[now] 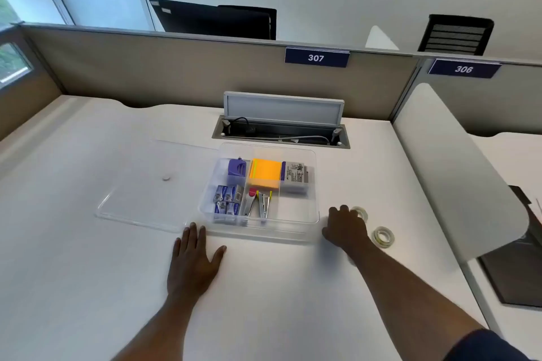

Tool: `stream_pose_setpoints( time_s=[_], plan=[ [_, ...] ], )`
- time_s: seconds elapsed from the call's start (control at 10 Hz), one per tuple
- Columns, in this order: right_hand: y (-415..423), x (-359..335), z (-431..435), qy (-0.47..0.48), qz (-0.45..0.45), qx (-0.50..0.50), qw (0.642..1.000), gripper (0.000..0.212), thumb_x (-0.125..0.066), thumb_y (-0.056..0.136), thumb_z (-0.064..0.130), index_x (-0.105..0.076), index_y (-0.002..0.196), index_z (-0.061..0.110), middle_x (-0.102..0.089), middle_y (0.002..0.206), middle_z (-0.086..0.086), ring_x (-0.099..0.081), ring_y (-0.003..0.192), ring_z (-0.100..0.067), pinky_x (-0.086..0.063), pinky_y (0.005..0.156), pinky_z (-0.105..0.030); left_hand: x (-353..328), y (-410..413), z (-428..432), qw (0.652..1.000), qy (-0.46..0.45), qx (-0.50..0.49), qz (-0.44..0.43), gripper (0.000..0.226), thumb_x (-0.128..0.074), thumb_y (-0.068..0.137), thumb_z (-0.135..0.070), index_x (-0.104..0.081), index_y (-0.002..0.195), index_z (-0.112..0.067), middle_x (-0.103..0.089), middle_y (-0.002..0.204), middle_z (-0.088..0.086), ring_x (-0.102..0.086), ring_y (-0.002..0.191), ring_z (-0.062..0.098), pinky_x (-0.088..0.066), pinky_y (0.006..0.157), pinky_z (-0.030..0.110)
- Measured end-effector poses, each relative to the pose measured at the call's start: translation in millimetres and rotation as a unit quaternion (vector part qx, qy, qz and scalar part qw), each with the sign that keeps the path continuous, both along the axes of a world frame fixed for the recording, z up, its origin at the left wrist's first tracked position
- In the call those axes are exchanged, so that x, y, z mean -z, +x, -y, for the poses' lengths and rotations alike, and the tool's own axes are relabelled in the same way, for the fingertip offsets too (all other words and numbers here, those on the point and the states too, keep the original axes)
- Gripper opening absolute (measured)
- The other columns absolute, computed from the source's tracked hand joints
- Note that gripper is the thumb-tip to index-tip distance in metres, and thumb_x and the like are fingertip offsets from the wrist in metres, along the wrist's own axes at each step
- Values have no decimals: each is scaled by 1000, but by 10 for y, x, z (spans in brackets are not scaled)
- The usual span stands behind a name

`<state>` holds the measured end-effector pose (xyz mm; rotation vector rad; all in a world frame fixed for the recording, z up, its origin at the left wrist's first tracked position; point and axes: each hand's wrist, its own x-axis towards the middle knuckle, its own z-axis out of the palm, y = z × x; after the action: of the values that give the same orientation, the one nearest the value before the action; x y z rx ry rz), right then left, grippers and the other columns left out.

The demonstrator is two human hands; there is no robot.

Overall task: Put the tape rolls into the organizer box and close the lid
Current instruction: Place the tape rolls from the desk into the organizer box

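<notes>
A clear organizer box [316, 184] stands open on the white desk, holding staples, sticky notes, staple removers and a small carton. Its front right compartment is bare. The clear lid [140, 184] lies flat to the box's left. Two clear tape rolls lie right of the box: one [361, 213] partly under my right hand [346, 228], whose fingers curl over it, and another [383, 236] free beside my wrist. Whether the roll is gripped is unclear. My left hand [195, 261] rests flat on the desk in front of the box, fingers spread.
An open cable hatch [283, 126] with cords sits just behind the box. A beige partition [176, 73] closes the back of the desk. A white divider panel [457, 173] bounds the right side, close to the tape rolls.
</notes>
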<state>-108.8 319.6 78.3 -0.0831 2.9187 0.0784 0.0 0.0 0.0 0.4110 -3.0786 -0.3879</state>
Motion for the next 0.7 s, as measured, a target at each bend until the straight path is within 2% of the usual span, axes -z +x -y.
stream_pose_setpoints(
  time_s=[0.2,0.3,0.4,0.5,0.6,0.7],
  plan=[
    [-35,52,-43,-6,38,14,999,30,-43,88,11,-55,116,4,-57,120,-18,-59,113,-37,-49,92,-38,7,-3,5,1000,-4,-10,-10,87,-19,84,-69,-27,147,-10,-25,157,13,-18,146,26,-18,119,42],
    [-104,-9,-28,-18,22,20,999,30,-45,87,10,-55,115,4,-56,119,-19,-57,113,-32,-48,92,-36,12,1,8,1000,-9,-9,-7,87,-20,84,-69,-27,147,-10,-26,157,13,-18,146,26,-18,119,42],
    [-244,-179,48,-82,-29,65,994,29,-51,82,9,-55,111,6,-53,115,-17,-54,109,-35,-48,91,-40,8,1,-4,1000,-5,-12,-5,87,-20,84,-69,-27,147,-10,-25,157,13,-18,146,26,-17,119,42],
    [-415,-330,199,-134,-80,43,987,31,-52,80,6,-55,110,4,-51,114,-20,-57,102,-39,-50,88,-42,12,1,-1,1000,-5,-12,-7,87,-20,84,-69,-27,147,-10,-26,157,13,-18,146,26,-17,119,41],
    [-548,-412,397,-206,-73,-14,976,31,-54,80,6,-58,110,5,-51,112,-22,-59,98,-40,-52,87,-41,5,6,-3,1000,-5,-12,-4,87,-20,84,-69,-28,147,-10,-26,156,13,-19,146,25,-18,119,41],
    [-599,-392,577,-228,-42,-75,970,33,-56,82,7,-62,114,10,-54,118,-23,-58,104,-39,-51,90,-36,18,1,11,1000,-3,-11,-7,87,-20,84,-70,-27,147,-11,-25,157,12,-18,147,25,-17,119,40]
  ],
)
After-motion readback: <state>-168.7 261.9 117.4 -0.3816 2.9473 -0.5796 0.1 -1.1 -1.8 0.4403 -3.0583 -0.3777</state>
